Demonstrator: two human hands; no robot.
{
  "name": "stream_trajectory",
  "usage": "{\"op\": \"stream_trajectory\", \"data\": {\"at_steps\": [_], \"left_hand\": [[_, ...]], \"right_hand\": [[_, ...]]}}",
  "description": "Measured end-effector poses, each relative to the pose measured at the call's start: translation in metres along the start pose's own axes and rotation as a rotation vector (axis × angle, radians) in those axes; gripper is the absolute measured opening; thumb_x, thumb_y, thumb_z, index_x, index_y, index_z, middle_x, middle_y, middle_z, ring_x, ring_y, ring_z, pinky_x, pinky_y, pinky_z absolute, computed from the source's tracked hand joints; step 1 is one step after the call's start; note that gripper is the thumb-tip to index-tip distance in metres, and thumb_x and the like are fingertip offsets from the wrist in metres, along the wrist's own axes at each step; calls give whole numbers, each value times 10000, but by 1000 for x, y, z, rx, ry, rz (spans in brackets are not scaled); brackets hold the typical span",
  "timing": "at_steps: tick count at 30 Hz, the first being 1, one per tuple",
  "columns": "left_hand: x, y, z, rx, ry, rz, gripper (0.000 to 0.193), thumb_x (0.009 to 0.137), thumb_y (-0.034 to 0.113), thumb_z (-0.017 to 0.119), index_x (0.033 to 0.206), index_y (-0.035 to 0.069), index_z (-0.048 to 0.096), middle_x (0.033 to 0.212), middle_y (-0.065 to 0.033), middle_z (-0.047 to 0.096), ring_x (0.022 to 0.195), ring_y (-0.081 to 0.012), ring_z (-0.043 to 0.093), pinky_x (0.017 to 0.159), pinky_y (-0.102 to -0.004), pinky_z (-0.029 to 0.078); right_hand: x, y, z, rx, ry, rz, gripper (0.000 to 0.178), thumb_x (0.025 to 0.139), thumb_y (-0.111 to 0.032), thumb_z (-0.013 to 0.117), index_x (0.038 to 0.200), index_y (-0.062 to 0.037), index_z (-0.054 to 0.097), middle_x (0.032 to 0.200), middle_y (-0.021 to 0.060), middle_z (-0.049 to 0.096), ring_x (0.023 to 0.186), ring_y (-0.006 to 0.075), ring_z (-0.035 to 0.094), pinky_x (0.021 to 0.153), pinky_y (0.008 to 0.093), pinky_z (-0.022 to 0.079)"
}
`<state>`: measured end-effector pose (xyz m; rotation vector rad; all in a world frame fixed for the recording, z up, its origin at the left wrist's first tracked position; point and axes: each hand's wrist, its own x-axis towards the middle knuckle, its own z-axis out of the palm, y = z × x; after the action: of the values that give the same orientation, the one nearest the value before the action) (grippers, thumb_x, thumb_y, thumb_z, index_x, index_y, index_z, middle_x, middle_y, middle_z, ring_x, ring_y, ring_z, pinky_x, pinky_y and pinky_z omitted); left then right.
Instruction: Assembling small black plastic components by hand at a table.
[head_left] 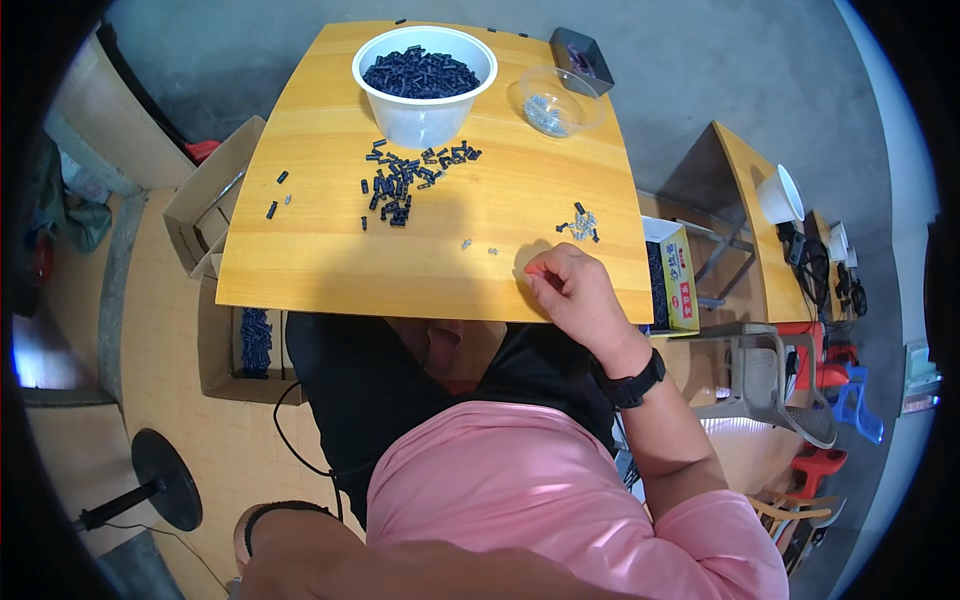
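Note:
My right hand [580, 295] is above the table's front right edge, fingers curled with thumb and forefinger together; whatever they hold, if anything, is too small to make out. Just beyond it lies a little heap of small silvery pieces [583, 224] with a few black ones among them. Two single silvery pieces lie to its left. A loose spread of short black plastic pieces [400, 180] covers the table's middle, before a white tub [420, 118] full of the same. My left arm [310, 555] shows at the lower left; its hand is out of sight.
On the wooden table [300, 270], a clear bowl [549, 112] of silvery pieces stands at the far right, beside a dark box [582, 60]. Cardboard boxes [215, 345] stand left of the table, and a yellow-and-white box [680, 275] stands right, near a grey chair [770, 385].

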<state>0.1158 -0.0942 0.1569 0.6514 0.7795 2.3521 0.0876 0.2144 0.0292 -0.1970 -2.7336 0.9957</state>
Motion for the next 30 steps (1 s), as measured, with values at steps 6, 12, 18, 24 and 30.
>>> {"op": "stream_trajectory", "data": {"at_steps": [6, 12, 18, 24, 30], "left_hand": [[-44, 15, -20, 341, 105, -5, 247, 862, 289, 612, 1001, 86, 609, 1102, -174, 582, 812, -263, 591, 794, -381, 478], [-162, 82, -115, 643, 116, -116, 243, 914, 273, 554, 1068, 85, 563, 1190, -177, 554, 845, -229, 582, 803, -372, 473], [102, -40, -117, 754, 31, 39, 217, 806, 79, 645, 1014, 67, 584, 1299, -96, 524, 1063, -138, 543, 804, -299, 471], [116, -106, -157, 872, 142, -117, 221, 795, 9, 667, 1003, 50, 603, 1131, -73, 609, 931, -113, 587, 779, -259, 474], [137, -130, -161, 1113, 128, 0, 132, 783, 3, 673, 904, 23, 626, 911, -84, 627, 801, -155, 623, 689, -253, 497]], "right_hand": [[-4, -12, 3, -40, -80, 11, 79, 807, -69, 615, 795, 9, 620, 775, 193, 584, 717, 357, 582, 648, 396, 478], [-13, 11, -20, -70, -66, 96, 76, 793, -63, 622, 812, 10, 625, 776, 194, 584, 737, 362, 582, 674, 405, 478], [6, 3, 10, -35, -114, 30, 71, 783, -43, 625, 821, 17, 629, 799, 191, 599, 760, 355, 592, 690, 391, 486], [30, -5, 21, 6, -17, -6, 44, 784, -15, 614, 813, 13, 631, 801, 185, 605, 773, 346, 598, 685, 375, 490], [42, -7, 33, -51, -65, -71, 19, 770, 9, 587, 787, 7, 579, 801, 182, 568, 780, 366, 581, 707, 405, 490]]}}
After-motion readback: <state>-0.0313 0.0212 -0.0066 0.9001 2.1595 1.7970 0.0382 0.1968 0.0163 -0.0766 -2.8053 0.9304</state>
